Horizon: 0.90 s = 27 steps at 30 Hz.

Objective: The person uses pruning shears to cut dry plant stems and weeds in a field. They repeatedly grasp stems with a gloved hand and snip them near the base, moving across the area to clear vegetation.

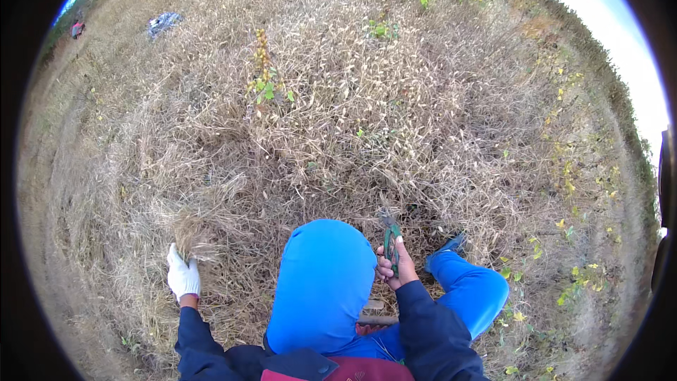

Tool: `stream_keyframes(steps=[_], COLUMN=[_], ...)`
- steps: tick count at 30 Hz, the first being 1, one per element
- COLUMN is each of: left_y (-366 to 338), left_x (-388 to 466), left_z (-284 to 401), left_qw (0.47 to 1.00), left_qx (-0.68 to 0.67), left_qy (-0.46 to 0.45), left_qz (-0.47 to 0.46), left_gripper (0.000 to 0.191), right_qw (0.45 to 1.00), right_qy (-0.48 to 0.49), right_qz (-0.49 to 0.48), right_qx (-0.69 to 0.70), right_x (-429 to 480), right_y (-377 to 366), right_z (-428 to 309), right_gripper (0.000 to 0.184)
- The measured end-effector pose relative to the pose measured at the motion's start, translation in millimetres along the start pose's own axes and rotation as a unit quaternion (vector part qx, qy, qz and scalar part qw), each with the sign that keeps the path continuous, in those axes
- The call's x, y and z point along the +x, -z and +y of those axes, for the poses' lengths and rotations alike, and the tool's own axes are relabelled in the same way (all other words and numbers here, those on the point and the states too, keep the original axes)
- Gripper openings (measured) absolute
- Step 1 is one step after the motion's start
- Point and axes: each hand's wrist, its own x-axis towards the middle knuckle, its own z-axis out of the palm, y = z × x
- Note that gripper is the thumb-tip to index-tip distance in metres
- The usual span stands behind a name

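My left hand [183,273], in a white knitted glove, is closed around a bundle of dry grass [194,233] at the lower left. Bare and right of my blue-trousered knee, my right hand [394,263] grips green-handled pruning shears [392,241]. Their metal head points away from me, close to the dry stalks. Whether the blades are apart is too small to tell. Dense dry grass [338,137] stands in front of me.
My bent knee [322,275] lies between both hands, and my shoe [447,250] rests on the right. A plant with green leaves [267,87] rises ahead. Farther off are a greyish heap [164,24] and a person in red [77,29]. Low yellow-leaved plants [568,185] grow at the right.
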Motion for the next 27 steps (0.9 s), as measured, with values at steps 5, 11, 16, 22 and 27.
stream_keyframes(steps=[5,11,16,22,27], left_y=[25,78,119,147,167], left_x=[-18,9,2,0,-10], left_z=[-95,-137,-138,-143,-136], left_qw=[0.894,0.936,0.984,0.990,0.996], left_qx=[0.246,-0.162,-0.114,0.008,0.043], left_qy=[0.046,0.069,-0.006,0.044,-0.050], left_qz=[-0.371,-0.303,-0.140,-0.133,-0.060], left_gripper=[0.138,0.082,0.076,0.073,0.083], right_qw=[0.995,0.982,0.967,0.952,0.945], right_qy=[0.081,0.124,0.129,0.127,0.128], right_qz=[-0.033,-0.122,-0.213,-0.279,-0.301], right_qx=[0.048,0.069,0.053,0.000,-0.010], right_x=[-57,-113,-130,-137,-142], right_y=[-13,-31,-61,-94,-103], right_z=[2,10,14,13,15], right_gripper=[0.066,0.065,0.063,0.064,0.058])
